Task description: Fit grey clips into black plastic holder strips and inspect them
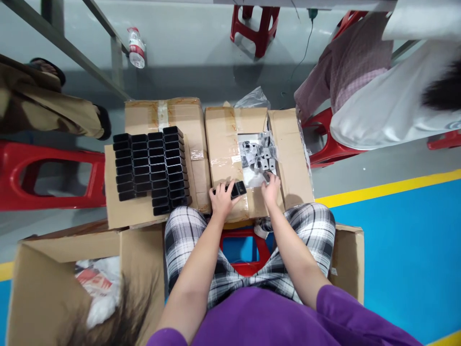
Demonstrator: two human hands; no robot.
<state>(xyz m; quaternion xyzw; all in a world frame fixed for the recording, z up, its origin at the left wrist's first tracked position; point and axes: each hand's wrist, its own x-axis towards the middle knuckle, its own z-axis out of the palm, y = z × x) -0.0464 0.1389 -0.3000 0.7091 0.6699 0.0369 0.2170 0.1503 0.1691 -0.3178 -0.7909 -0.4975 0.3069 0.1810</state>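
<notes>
My left hand is closed around a black rectangular hollow casing that lies on the taped cardboard box before me. My right hand is pinched at the near edge of a white tray-like patch, with a small dark piece at its fingertips. Several small grey-and-white parts in clear plastic lie scattered there. To the left, black casings like the held one stand packed in columns on cardboard.
An open carton with white and red plastic inside is at lower left. Red stools stand on both sides. A person in a white top sits at right, and another person's leg shows at left. A plastic bottle lies beyond.
</notes>
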